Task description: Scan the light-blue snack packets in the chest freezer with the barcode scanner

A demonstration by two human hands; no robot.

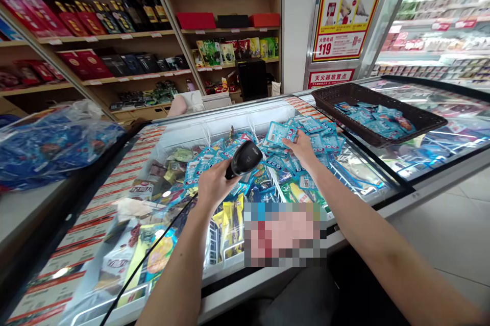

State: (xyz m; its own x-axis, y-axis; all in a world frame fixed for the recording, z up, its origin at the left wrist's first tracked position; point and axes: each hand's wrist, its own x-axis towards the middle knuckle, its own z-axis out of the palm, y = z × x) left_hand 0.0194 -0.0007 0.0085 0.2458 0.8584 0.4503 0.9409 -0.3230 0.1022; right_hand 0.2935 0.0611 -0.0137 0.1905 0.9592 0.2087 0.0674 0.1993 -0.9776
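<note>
My left hand is wrapped round a black barcode scanner, its head angled to the right. A black cable runs from it toward the lower left. In my right hand I pinch a blue snack packet, with a white label patch facing up. More blue packets lie in a heap under and around that hand. Another spread of blue packets lies beyond my left hand. Both hands are over the chest freezer. The scanner and the held packet are apart.
A dark brown basket with several blue packets rests on the freezer at the right. Yellow packs and wire dividers are inside the freezer. Blue goods in clear plastic lie at the left. Stocked shelves stand behind.
</note>
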